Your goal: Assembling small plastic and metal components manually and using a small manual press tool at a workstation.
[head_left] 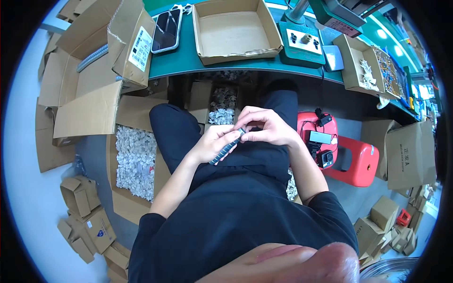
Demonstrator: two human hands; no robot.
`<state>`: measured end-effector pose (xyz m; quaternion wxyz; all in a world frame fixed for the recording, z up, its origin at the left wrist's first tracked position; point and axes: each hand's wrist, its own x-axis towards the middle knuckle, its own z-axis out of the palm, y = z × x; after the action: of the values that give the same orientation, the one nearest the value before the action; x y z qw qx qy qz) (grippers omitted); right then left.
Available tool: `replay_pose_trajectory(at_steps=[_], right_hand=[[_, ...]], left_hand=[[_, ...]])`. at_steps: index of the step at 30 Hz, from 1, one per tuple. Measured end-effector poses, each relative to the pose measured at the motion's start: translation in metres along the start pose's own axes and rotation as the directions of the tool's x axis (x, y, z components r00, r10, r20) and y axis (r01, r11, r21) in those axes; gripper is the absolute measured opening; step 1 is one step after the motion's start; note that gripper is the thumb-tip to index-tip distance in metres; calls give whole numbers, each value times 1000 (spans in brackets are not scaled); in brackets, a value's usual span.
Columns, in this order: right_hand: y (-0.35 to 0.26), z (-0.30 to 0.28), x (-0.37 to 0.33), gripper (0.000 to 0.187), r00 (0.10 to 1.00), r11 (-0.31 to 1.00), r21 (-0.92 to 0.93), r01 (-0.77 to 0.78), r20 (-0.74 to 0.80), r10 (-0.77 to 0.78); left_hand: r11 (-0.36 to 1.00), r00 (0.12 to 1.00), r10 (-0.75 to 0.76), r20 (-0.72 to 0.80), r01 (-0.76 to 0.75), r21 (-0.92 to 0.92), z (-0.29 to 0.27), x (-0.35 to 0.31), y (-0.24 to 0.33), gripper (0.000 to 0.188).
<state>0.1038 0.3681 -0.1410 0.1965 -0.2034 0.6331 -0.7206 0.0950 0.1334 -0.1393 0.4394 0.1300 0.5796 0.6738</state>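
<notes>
Above my lap, my left hand is wrapped round a short dark stick with pale bands across it, perhaps a row of small stacked parts. The stick slants from lower left to upper right, and its lower end shows below my fingers. At its upper end, the thumb and fingers of my right hand are closed together, touching the tip. Whether a separate small part lies between those fingertips is hidden. Below the table edge, past my hands, stands an open carton of small pale pieces.
On the green table are a phone, a shallow cardboard tray, a bench press and a parts box. An open carton holds grey ribbed rods. A red stool carries small black devices. Pale pieces fill a floor carton.
</notes>
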Motion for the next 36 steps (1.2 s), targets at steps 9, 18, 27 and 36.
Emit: replay_pose_trajectory(at_steps=[9,18,27,36], right_hand=[[-65,-106,0,23,577,708,-695,-122,-630,-520],[-69,-174,36,33,546,448,-775,-445,-632,-550],[-85,-187,33,44,589,488,-743,-457,-665,-460],[-107,-330,-132,46,255,-180,-215,-960,-936,-242]], left_hand=[[969,1000,-14,-8,12,-247,5,10,-29,36],[968,942,-240,-236,213,-135,-4,13,-141,36],[898,875,-315,-367,149,-415,-37,8,-159,37],[804,879,-363,-308,128,-581,-48,16,-166,38]])
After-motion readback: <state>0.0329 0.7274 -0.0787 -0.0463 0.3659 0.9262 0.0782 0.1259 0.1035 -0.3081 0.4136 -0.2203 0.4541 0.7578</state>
